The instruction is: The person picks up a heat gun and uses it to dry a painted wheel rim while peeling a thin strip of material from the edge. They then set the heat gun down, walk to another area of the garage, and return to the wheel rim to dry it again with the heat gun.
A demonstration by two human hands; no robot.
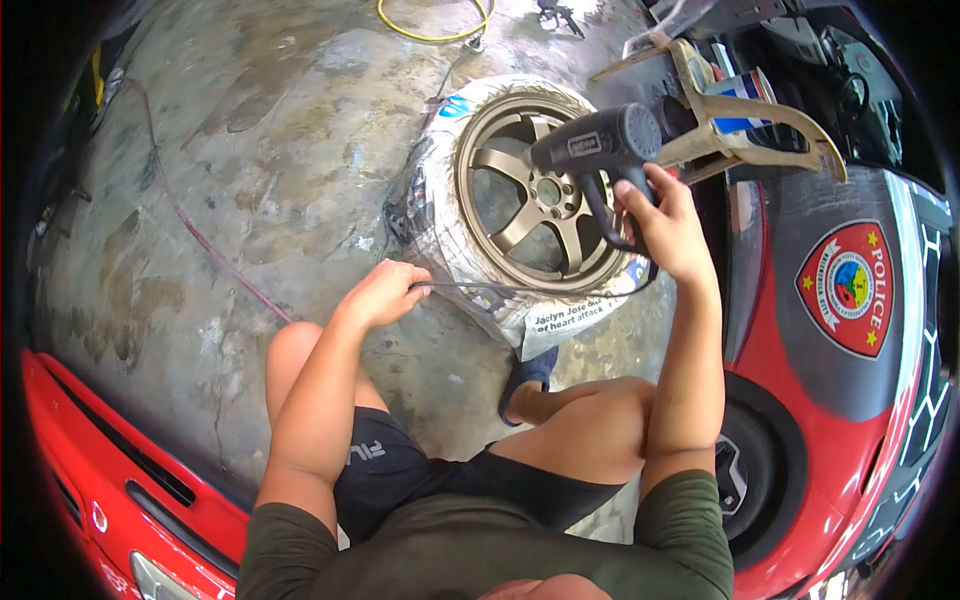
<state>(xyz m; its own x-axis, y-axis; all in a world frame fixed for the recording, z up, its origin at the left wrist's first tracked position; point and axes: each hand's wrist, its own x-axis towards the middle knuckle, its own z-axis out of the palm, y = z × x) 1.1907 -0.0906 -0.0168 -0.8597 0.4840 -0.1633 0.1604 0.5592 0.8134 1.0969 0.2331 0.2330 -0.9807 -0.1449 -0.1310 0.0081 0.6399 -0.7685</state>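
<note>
My right hand (660, 220) is wrapped round the handle of a black heat gun (600, 142), held above the right side of a bronze wheel rim (514, 234). From the handle a dark power cord (500, 288) runs left across the near edge of the wheel. My left hand (390, 292) pinches that cord, just left of the wheel. The rim lies face up, its spokes and hub showing. Around it, the tire is covered in newspaper and white plastic sheeting (445, 235), and a printed headline (570, 315) faces me.
A red and grey car with a police badge (850, 288) stands on my right. Beyond the wheel is a worn tan plastic chair (740, 120). A red car body part (120, 480) lies at lower left. A thin reddish hose (190, 225) and a yellow hose (430, 38) cross the concrete floor.
</note>
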